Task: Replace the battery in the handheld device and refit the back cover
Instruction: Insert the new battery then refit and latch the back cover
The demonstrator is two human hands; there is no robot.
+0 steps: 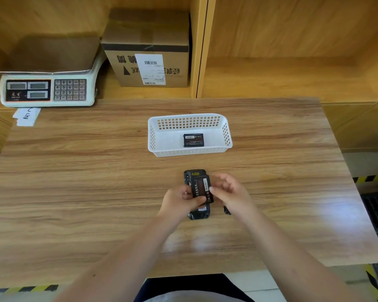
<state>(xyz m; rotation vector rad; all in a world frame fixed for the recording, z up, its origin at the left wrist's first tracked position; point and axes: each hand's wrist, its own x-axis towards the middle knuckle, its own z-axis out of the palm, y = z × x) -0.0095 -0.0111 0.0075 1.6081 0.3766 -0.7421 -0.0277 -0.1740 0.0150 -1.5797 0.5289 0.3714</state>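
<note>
Surface: wood-grain table [96, 192] fronting yellow wooden shelving.
Left hand [179, 202]: fingers pinched on the near-left edge of a black battery [202, 189].
Right hand [229, 192]: fingertips closed on the battery's right edge.
Battery: tilted, over the open back of the handheld device [195, 177], which lies on the table.
Dark piece [227, 210]: just beside the right wrist, mostly hidden; cannot tell what it is.
Basket [225, 136]: white, beyond the device, holding a second battery [193, 140].
Shelf: scale [46, 88] and cardboard box [148, 51].
</note>
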